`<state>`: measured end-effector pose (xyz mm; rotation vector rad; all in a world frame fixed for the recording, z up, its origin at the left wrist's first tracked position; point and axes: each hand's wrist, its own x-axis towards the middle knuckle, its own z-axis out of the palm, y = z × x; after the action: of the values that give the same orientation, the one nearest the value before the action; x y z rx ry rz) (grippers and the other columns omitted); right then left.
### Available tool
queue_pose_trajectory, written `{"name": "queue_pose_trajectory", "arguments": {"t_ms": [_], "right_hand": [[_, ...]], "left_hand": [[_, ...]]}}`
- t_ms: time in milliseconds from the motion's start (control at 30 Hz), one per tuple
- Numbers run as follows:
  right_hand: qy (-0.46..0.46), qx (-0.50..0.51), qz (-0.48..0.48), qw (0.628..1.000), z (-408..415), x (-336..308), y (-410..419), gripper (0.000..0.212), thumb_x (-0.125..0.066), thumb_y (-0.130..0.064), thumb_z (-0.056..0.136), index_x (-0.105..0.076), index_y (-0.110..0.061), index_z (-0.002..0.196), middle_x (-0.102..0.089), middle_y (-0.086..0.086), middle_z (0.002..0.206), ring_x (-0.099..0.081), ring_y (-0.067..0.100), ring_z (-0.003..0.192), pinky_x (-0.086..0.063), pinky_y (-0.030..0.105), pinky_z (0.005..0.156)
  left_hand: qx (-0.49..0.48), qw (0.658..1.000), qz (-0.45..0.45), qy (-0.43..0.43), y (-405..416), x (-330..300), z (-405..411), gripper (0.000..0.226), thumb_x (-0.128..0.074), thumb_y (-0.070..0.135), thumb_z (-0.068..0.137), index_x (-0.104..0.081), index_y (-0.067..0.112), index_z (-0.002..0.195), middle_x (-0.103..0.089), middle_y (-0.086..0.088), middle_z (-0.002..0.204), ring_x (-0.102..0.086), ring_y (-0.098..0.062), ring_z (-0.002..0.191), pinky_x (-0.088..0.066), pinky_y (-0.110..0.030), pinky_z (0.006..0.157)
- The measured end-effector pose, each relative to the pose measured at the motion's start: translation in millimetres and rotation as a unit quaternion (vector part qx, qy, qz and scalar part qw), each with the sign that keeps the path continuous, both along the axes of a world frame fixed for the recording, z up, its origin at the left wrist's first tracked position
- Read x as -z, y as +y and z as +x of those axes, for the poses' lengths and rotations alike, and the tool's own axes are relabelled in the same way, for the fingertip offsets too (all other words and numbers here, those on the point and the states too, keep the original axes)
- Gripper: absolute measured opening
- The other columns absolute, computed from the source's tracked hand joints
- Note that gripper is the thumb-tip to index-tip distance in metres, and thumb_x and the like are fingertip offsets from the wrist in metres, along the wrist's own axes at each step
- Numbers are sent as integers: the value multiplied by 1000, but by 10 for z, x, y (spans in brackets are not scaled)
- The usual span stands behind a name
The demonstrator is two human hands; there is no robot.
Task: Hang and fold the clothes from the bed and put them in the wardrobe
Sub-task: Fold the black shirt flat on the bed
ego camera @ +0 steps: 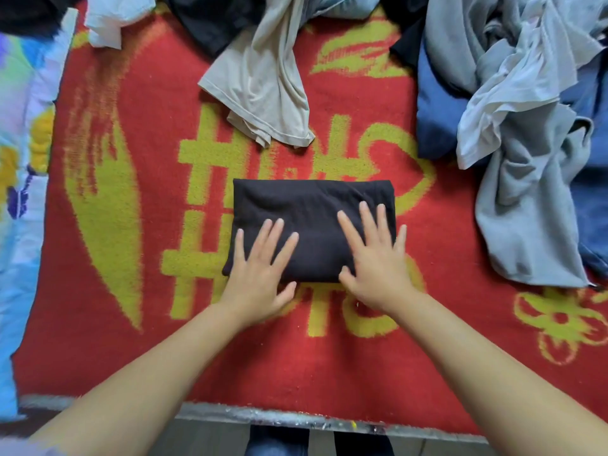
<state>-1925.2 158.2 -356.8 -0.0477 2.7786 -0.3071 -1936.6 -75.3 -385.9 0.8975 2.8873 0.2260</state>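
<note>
1. At 9 o'clock a glossy, pastel-printed quilt [19, 192] runs down the frame's side; beside it the red blanket [131, 357] spreads fuzzy and thick, woven with yellow motifs.
2. At centre lies the folded black garment [312, 205], a neat matte rectangle with soft rounded edges, flat on the blanket.
3. The left hand [260, 274] presses its lower left part, fingers straight and spread; the right hand [375, 258] presses its lower right part the same way, little finger reaching past the garment's right edge.
4. At 12 o'clock a limp beige shirt [263, 87] trails down, just clear of the black garment; a white cloth [115, 18] sits at 11 o'clock.
5. At 2 o'clock a crumpled heap of grey and blue clothes [526, 126] piles up; bare blanket lies between heap and garment.
6. At 6 o'clock the blanket's grey hem [263, 416] marks the bed's near edge.
</note>
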Motion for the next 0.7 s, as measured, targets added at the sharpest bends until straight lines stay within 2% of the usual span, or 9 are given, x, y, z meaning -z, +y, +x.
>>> {"name": "queue_pose_trajectory", "arguments": {"t_ms": [33,100,167,300,367,467,567,700], "right_hand": [[-32,-57,14,998,68,53,-146,99,-60,-38,78,4,-32,153,12,11,160,17,37,145,2,68,109],[-64,-98,54,992,143,222,-333,97,-57,-35,85,16,-34,150,25,10,157,24,41,142,10,71,105],[-63,-73,88,991,80,364,-399,93,-52,-26,91,20,-33,149,25,9,157,22,44,142,12,72,103],[-101,-39,119,987,-134,369,-478,90,-51,-20,94,18,-33,149,20,5,159,15,44,144,5,72,105],[-144,-52,105,983,-231,219,-447,89,-53,-14,94,12,-32,151,13,3,161,8,44,145,-3,70,109],[-184,-55,80,978,-422,-156,-356,79,-48,-9,95,1,-32,153,-4,0,162,-5,40,146,-12,64,113],[-156,-49,72,984,-617,-670,-305,76,-48,-7,95,-5,-32,153,-17,-1,159,-13,38,145,-17,63,112],[-99,-54,99,989,-868,-1535,-234,77,-52,-5,91,-13,-32,151,-32,2,151,-28,38,138,-28,62,105]], "left_hand": [[41,998,-32,-28,81,27,72,93,-66,44,72,-25,16,150,-20,-19,156,-17,-34,145,-19,-68,108],[42,990,-111,-81,223,129,142,102,-69,39,71,-8,21,151,-4,-19,158,-7,-35,146,-15,-69,108],[-2,984,-150,-100,319,254,115,103,-64,34,78,9,24,150,14,-16,157,5,-34,147,-5,-68,109],[-54,975,-177,-122,396,305,34,94,-48,17,91,30,29,142,19,-10,158,14,-31,146,-1,-69,107],[-68,971,-176,-144,366,208,-48,88,-43,10,94,28,30,144,16,-3,160,12,-28,147,-5,-68,109],[-93,960,-170,-200,343,-128,-330,82,-46,4,95,7,27,152,5,4,161,7,-32,147,-14,-63,112],[-94,961,-155,-209,402,-673,-642,82,-49,-2,92,-1,25,153,3,3,161,4,-37,146,-15,-63,111],[-97,971,-133,-175,507,-1552,-939,82,-48,-9,88,-7,22,152,-8,1,159,-5,-38,145,-20,-66,107]]}}
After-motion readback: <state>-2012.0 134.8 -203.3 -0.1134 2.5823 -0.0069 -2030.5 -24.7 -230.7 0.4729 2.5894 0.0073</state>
